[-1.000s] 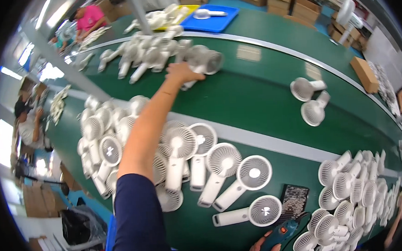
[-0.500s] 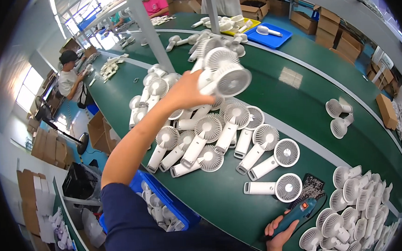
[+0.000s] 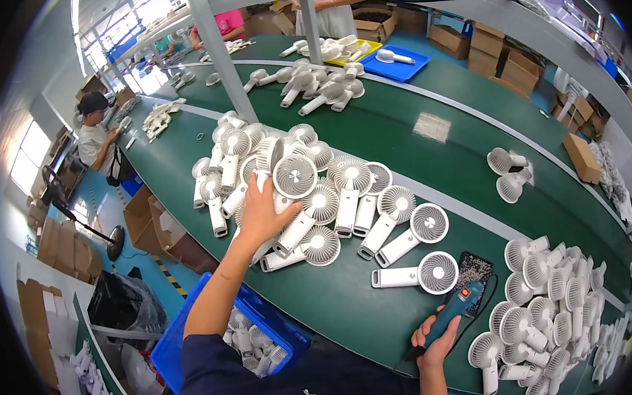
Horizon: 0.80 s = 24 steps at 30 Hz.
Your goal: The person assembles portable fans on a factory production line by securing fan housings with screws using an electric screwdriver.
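My left hand (image 3: 261, 209) is at the heap of white handheld fans on the near bench, its fingers and thumb around the handle of a handheld fan (image 3: 295, 175). That fan's round grille faces up, and another fan head stands tilted beside it. More fans (image 3: 321, 245) lie under and around the hand. My right hand (image 3: 434, 337) is wrapped round a teal electric screwdriver (image 3: 449, 311) with an orange button. Beyond its tip lies a dark tray of small screws (image 3: 474, 271). A single fan (image 3: 437, 272) lies flat left of this tray.
At right is a dense heap of fans (image 3: 546, 292). Two fans lie on the green belt (image 3: 400, 149), with another group farther back. A blue bin (image 3: 173, 347) of fans stands below the bench edge. A grey post (image 3: 219, 55) rises behind the left heap. A co-worker (image 3: 95, 138) sits at far left.
My left hand has come down and nearer with the fans, from above the belt's edge onto the left heap. My right hand still holds the screwdriver. The whole view has shifted slightly.
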Motion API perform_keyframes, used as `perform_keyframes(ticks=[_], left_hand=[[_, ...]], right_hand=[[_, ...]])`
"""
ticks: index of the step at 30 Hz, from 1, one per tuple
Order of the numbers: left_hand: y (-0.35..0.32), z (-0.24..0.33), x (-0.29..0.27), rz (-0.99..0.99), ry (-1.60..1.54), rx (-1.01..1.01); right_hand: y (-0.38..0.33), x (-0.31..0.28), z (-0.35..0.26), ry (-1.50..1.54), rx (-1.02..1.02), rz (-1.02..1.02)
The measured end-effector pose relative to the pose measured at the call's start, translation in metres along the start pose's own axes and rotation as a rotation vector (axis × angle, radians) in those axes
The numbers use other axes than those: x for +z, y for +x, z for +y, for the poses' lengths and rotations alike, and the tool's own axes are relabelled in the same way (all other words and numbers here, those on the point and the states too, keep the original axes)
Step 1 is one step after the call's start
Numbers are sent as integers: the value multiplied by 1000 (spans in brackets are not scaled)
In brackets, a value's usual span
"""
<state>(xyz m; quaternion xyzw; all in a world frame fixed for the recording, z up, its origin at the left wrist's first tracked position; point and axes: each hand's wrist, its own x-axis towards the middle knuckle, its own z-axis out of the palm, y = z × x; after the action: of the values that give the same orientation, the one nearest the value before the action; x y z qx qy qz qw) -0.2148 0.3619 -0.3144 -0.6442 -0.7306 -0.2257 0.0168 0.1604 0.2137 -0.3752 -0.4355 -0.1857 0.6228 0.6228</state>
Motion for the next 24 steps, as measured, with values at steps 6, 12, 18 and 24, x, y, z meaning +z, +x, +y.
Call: perform_keyframes(ticks=[6, 12, 18, 24], left_hand=[[-13, 13, 6, 194, -155, 25], [-23, 20, 13, 176, 29, 137], [-36, 17, 9, 314, -82, 160], [-57, 7, 13, 487, -218, 20]], right_hand=[[2, -1, -1, 7, -10, -27], [0, -3, 0, 6, -9, -41], [0, 4, 0, -31, -15, -16], [0, 7, 0, -13, -13, -36]])
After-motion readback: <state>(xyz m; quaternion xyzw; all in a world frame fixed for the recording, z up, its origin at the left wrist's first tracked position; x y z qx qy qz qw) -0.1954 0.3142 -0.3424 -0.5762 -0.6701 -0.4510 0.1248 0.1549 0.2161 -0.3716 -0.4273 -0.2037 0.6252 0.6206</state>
